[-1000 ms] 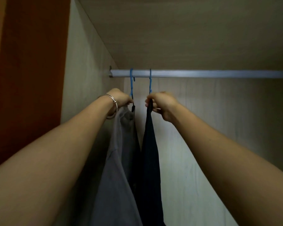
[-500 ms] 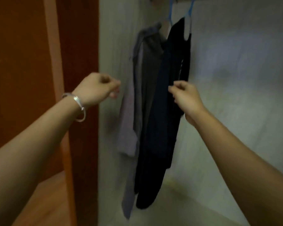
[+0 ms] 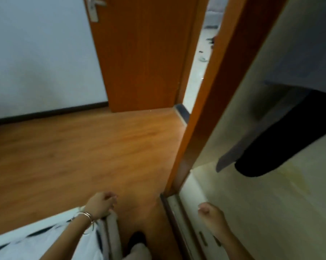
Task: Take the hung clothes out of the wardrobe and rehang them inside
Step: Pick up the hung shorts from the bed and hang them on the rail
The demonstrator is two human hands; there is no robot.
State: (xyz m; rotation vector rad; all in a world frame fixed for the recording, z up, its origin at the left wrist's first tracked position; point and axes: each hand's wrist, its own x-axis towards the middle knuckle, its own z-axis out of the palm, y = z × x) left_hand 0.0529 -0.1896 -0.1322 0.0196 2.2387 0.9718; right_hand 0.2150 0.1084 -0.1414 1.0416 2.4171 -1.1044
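Note:
Two garments hang inside the wardrobe at the right: a grey one (image 3: 306, 53) with a long tail and a dark navy one (image 3: 282, 139) beside it; their hangers and the rail are out of frame. My left hand (image 3: 100, 205), with bangles on the wrist, is low over the floor with fingers curled and nothing in it. My right hand (image 3: 212, 215) is a loose fist above the wardrobe's bottom rail, also holding nothing. Both hands are well below and apart from the clothes.
The wardrobe's orange side panel (image 3: 214, 91) stands between the room and the pale interior (image 3: 271, 212). An orange room door (image 3: 139, 59) stands ajar behind. A wooden floor (image 3: 74, 156) lies ahead. A white-and-dark patterned cloth (image 3: 45, 241) lies at the lower left.
Both hands let go of the hangers and dropped low. My view swung down and left, from the rail to the floor and wardrobe base. The clothes stay hanging.

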